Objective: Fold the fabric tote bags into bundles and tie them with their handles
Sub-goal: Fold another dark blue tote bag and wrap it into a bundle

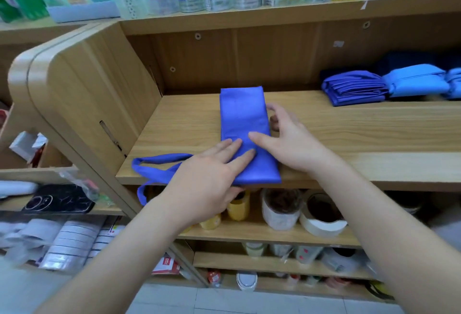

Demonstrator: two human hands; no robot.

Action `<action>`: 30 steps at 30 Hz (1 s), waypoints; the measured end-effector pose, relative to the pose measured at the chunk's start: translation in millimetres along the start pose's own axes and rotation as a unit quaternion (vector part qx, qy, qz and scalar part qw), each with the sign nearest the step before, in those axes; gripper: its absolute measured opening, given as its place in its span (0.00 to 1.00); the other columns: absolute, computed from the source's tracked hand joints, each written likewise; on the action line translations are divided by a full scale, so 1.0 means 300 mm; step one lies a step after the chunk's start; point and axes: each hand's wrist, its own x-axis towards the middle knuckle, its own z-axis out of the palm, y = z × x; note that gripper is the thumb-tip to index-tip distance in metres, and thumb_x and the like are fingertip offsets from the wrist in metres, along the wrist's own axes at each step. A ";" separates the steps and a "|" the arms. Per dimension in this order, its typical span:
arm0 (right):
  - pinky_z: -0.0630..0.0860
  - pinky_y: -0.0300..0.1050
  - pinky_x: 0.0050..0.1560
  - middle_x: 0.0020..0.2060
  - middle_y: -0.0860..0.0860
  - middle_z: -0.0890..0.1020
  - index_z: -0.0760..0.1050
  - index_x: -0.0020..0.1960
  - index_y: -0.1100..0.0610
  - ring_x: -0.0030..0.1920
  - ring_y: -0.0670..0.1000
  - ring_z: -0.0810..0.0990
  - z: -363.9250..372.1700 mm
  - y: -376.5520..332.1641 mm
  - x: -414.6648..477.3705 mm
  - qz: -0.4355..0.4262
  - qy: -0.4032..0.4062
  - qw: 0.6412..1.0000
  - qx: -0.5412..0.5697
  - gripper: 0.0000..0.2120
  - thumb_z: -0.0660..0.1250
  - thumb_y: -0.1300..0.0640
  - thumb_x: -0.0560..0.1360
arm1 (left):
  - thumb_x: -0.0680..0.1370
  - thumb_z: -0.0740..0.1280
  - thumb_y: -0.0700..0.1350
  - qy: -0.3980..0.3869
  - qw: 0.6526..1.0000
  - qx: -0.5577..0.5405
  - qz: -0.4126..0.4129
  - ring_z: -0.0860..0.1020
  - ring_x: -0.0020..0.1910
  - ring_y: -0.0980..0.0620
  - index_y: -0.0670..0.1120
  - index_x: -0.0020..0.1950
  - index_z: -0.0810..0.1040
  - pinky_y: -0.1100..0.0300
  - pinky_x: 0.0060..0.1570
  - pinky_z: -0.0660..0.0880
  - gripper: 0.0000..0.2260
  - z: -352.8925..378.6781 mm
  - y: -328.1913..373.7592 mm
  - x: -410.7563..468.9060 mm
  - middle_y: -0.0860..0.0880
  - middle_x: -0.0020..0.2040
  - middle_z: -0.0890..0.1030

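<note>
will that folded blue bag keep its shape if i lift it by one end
Probably floppy: the bag is thin cloth, and its handles trail limp over the shelf edge. Likely unfolds when lifted, since nothing ties it yet. The left hand presses it flat.

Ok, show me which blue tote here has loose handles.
The flat-folded tote under the left hand and right hand: its handles trail off the shelf. The stacked totes far right show none.
</note>
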 end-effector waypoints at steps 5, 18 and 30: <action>0.70 0.43 0.65 0.65 0.49 0.75 0.53 0.78 0.48 0.65 0.51 0.74 -0.016 -0.042 0.118 0.034 -0.052 0.995 0.079 0.48 0.75 0.40 0.67 | 0.66 0.58 0.41 0.060 0.996 -0.021 0.064 0.80 0.60 0.46 0.49 0.67 0.78 0.55 0.54 0.79 0.29 0.004 0.020 -0.054 0.46 0.64 0.80; 0.73 0.39 0.37 0.35 0.47 0.84 0.83 0.52 0.55 0.34 0.42 0.80 -0.087 -0.086 0.095 0.062 -0.106 0.945 0.304 0.12 0.60 0.58 0.82 | 0.75 0.72 0.52 0.167 0.901 -0.344 -0.205 0.77 0.44 0.59 0.53 0.55 0.78 0.68 0.44 0.71 0.11 -0.045 -0.029 0.074 0.60 0.43 0.80; 0.70 0.39 0.41 0.32 0.41 0.78 0.75 0.36 0.50 0.38 0.42 0.74 0.073 -0.115 0.026 -0.022 0.215 0.923 0.318 0.10 0.57 0.56 0.71 | 0.76 0.72 0.46 0.070 0.882 -0.425 -0.190 0.75 0.56 0.59 0.54 0.61 0.70 0.70 0.56 0.70 0.17 -0.062 -0.020 0.138 0.59 0.53 0.77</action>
